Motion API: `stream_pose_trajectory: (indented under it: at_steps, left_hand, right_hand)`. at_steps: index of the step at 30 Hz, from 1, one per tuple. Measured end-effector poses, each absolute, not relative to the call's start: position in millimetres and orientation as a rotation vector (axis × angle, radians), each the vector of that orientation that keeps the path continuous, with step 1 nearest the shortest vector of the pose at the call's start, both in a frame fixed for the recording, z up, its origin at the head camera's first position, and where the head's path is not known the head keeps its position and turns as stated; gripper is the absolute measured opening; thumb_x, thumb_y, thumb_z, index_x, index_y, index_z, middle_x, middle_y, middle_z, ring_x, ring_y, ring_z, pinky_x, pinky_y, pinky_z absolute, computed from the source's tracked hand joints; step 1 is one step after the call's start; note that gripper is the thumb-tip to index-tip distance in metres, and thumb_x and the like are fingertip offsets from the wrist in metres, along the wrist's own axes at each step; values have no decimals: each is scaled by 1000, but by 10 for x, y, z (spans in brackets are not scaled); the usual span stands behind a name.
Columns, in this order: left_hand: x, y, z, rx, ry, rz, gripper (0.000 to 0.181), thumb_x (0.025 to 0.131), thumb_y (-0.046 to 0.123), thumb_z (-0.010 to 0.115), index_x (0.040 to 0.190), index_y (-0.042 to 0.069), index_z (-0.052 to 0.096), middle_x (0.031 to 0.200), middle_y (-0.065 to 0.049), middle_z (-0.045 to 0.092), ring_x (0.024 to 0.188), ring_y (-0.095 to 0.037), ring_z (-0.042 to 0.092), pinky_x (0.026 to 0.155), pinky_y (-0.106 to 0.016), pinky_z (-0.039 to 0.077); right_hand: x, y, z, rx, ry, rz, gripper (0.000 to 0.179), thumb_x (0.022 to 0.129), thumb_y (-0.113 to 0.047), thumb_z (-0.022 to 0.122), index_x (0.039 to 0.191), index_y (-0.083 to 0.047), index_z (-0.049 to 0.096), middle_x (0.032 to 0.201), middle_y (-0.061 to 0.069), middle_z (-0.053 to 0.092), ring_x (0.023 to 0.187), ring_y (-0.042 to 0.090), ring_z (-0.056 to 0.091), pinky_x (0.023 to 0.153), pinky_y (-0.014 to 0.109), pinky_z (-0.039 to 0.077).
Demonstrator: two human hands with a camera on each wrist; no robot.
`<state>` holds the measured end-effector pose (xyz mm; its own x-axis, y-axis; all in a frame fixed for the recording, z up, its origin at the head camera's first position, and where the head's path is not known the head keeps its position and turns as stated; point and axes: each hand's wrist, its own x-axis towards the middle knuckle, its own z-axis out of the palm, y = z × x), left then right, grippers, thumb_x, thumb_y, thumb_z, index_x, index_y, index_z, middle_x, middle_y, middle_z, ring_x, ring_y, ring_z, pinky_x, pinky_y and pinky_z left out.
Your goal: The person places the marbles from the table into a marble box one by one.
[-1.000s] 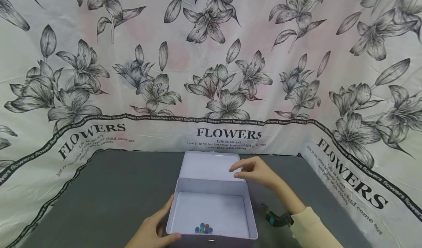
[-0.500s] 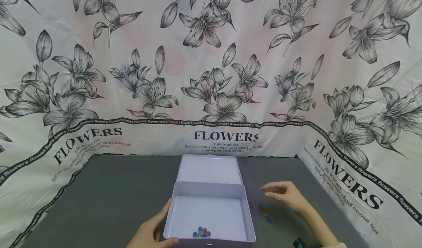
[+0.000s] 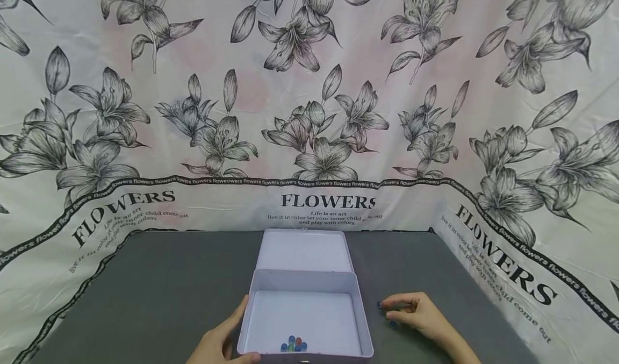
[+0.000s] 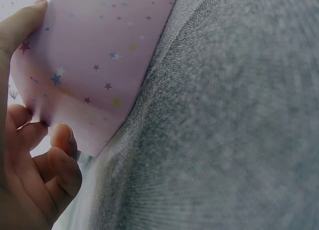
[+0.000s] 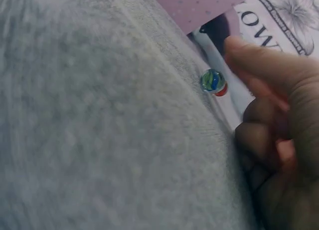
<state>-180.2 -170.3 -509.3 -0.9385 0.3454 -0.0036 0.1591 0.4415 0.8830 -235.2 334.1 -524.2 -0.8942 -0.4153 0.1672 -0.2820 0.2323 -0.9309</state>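
A lilac tin box (image 3: 304,280) stands with its lid (image 3: 303,251) tipped back behind it; coloured stars decorate its outer wall in the left wrist view. Several glass marbles (image 3: 294,345) lie inside at the front. My left hand (image 3: 220,337) holds the box's front left corner, thumb at the front and fingers along the left side. On the cloth right of the box are more marbles, among them a blue one (image 3: 393,325). My right hand (image 3: 419,316) hovers over these, thumb and forefinger apart. A green-and-blue swirled marble (image 5: 212,81) shows near its fingertips, with a red one (image 5: 222,91) behind.
Dark grey cloth (image 3: 184,288) covers the table. A white curtain (image 3: 217,202) printed with flowers and lettering surrounds the back and both sides. The raised lid reaches close to the back curtain.
My right hand has moved from above the lid, rightward and down to the loose marbles. My left hand stays at the box corner. The head view has shifted slightly.
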Motion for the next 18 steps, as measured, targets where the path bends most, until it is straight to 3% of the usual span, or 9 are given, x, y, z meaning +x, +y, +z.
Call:
stream_pose_trajectory:
  at_steps: [3,9,13,15,18]
  left_hand:
    - [-1791,-1697,-5087,433,2507,1501,105,90,36,85,170,13,22,81,-1,48,48,-3,38,47,-22,39]
    - [-1786,-1678,-5096,460,2502,1521,104,90,34,85,170,12,22,90,-2,56,48,-2,39,47,-23,40]
    - [-1792,-1679,-5083,452,2498,1517,104,90,35,85,170,13,22,91,-3,55,49,-3,39,47,-23,39]
    - [-1795,-1680,-5076,434,2502,1509,104,90,36,85,170,13,23,90,-2,54,50,-3,39,47,-23,39]
    - [-1796,-1683,-5068,420,2505,1502,104,90,37,85,170,13,23,91,-2,54,50,-4,39,47,-23,38]
  right_hand:
    - [-2346,3339,-5252,-706,2445,-1726,24,95,-2,77,117,7,76,112,4,80,51,0,38,47,25,41]
    - [-2314,3354,-5274,-841,2522,-1682,20,92,1,78,112,4,79,111,17,78,45,18,22,40,29,33]
    - [-2306,3378,-5279,-843,2541,-1672,20,92,0,78,112,3,79,112,19,77,44,10,25,41,24,35]
    - [-2309,3386,-5285,-841,2553,-1665,19,94,-1,77,113,2,79,112,18,77,49,1,44,47,22,45]
    - [-2310,3390,-5292,-844,2578,-1656,18,97,-1,74,114,3,79,112,17,78,75,1,70,62,25,58]
